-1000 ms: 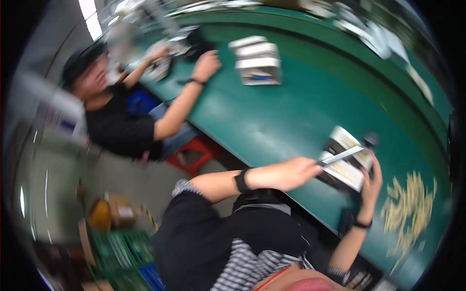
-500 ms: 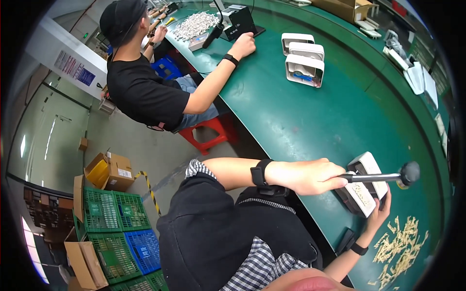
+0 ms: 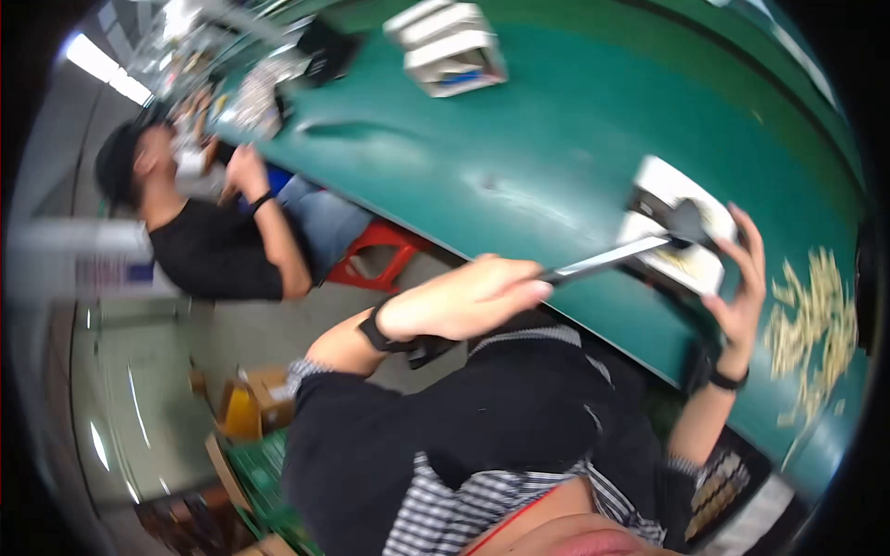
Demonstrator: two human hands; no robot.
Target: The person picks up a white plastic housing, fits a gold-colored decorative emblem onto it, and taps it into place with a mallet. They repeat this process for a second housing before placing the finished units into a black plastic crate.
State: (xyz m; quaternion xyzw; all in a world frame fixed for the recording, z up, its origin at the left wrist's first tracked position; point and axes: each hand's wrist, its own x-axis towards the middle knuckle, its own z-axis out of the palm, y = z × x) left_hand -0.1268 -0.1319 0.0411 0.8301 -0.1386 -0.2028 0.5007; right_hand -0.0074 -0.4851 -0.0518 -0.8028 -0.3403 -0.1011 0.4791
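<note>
My left hand (image 3: 464,301) is closed round the black grip of a mallet (image 3: 607,259). The mallet has a silver shaft and a round black head, which overlaps the middle of a white plastic housing (image 3: 693,271) in this view. Whether head and housing touch I cannot tell. The housing lies on the green bench top, its dark hollow partly showing. At its right end my right hand (image 3: 744,296) grips it, with the thumb at the near side and the fingers at the far side. Motion blurs the picture.
Loose cream strips (image 3: 816,324) are heaped right of my right hand. Several white housings (image 3: 454,56) stand at the bench's far side. A co-worker in black (image 3: 218,232) sits at the left by a red stool (image 3: 375,255). Green crates (image 3: 255,473) and cartons stand on the floor.
The view has swung, shifting the bench and co-worker in the picture. My left hand has drawn back leftward with the mallet, whose head has moved from beyond the housing to over it.
</note>
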